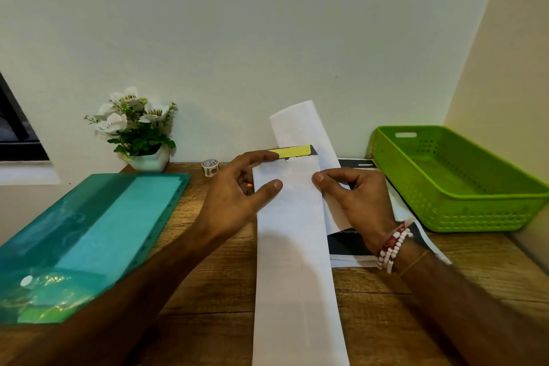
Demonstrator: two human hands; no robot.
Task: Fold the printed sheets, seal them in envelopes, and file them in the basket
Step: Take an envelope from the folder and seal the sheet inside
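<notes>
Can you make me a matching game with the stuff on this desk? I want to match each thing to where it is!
Things:
1 basket
2 flowers
3 tape roll
4 envelope

Places:
A in a white pot
B held by the left hand and right hand
C far right of the table
D on the table beside the white pot

Pairs: 1-C, 2-A, 3-D, 4-B

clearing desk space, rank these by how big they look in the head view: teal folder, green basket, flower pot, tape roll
1. teal folder, though it lies nearer the camera, so its lead over the basket is unsure
2. green basket
3. flower pot
4. tape roll
</notes>
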